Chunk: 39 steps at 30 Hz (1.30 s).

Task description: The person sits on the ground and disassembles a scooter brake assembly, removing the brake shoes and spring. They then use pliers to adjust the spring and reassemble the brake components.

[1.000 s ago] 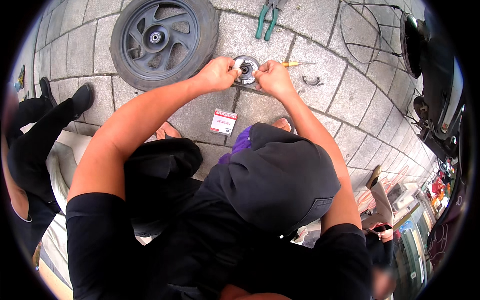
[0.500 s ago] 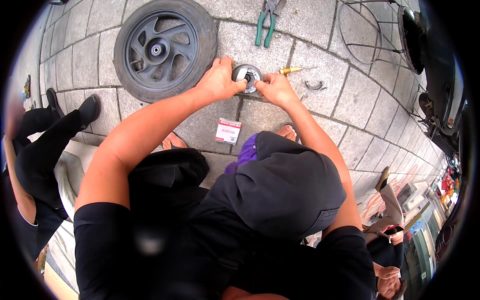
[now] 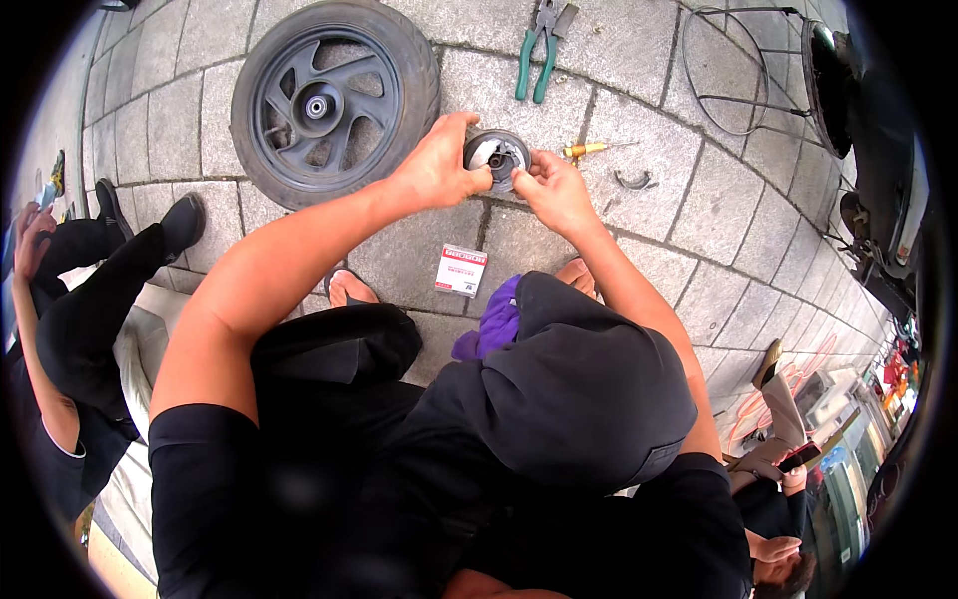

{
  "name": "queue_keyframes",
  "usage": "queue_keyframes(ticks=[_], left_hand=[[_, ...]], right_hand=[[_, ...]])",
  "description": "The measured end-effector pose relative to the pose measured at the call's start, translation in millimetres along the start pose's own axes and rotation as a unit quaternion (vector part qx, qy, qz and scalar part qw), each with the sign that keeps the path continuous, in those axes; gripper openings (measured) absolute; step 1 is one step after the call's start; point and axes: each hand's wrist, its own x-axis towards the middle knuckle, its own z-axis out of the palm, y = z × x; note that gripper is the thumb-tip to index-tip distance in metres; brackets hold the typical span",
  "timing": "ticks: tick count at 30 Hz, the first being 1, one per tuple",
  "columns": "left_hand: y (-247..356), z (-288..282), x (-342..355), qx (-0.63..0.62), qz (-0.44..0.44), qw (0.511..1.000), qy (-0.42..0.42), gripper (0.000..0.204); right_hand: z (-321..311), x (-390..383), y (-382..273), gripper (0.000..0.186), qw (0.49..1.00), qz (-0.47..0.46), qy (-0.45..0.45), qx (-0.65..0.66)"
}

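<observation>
Both hands pinch the round metal drum part (image 3: 496,157) over the paving, left hand (image 3: 437,165) closed on its nine o'clock rim, right hand (image 3: 555,190) gripping at four o'clock, open face tilted upward, wheel (image 3: 334,100) at ten o'clock.

Top: black short-sleeved shirt, plain, with no print or marking visible; the sleeves end above the elbows.
Forearms: bare from the sleeve hems down; no watch, band or glove visible.
Left hand (image 3: 436,168): bare, no ring visible.
Right hand (image 3: 555,192): bare, no ring visible.
Legs: black trousers, loose and creased over the knees.
Cloth: a purple piece of fabric (image 3: 494,329) shows between the knees, just beside the black cloth; whether it is worn or tucked in cannot be told.
Feet: open sandals with dark straps; the left foot (image 3: 349,290) and the toes of the right foot (image 3: 577,276) show past the knees.
</observation>
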Motion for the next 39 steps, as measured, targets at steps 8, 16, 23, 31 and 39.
queue_keyframes(ticks=[8, 16, 23, 31, 39], left_hand=[[9.7, -3.4, -8.2, -0.004, 0.016, 1.0, 0.008, 0.083], [2.6, -6.3, -12.6, 0.034, 0.025, 0.999, 0.012, 0.075], [2.1, -7.1, -13.9, 0.027, -0.004, 1.0, 0.015, 0.074], [7.3, -5.5, -12.0, 0.06, -0.004, 0.996, 0.064, 0.081], [35.7, -29.5, -6.2, -0.05, -0.101, 0.994, 0.014, 0.085]], right_hand=[[-1.9, 0.5, 6.6, 0.042, 0.999, -0.021, -0.02, 0.016], [-4.2, -2.6, -6.4, 0.048, 1.0, -0.024, -0.02, -0.003], [-5.0, -1.0, -13.3, 0.048, 0.999, -0.005, -0.053, 0.005], [4.7, 0.0, -16.2, 0.045, 1.0, -0.021, -0.012, -0.006], [0.2, -4.7, -43.1, 0.044, 0.995, -0.072, 0.028, -0.064]])
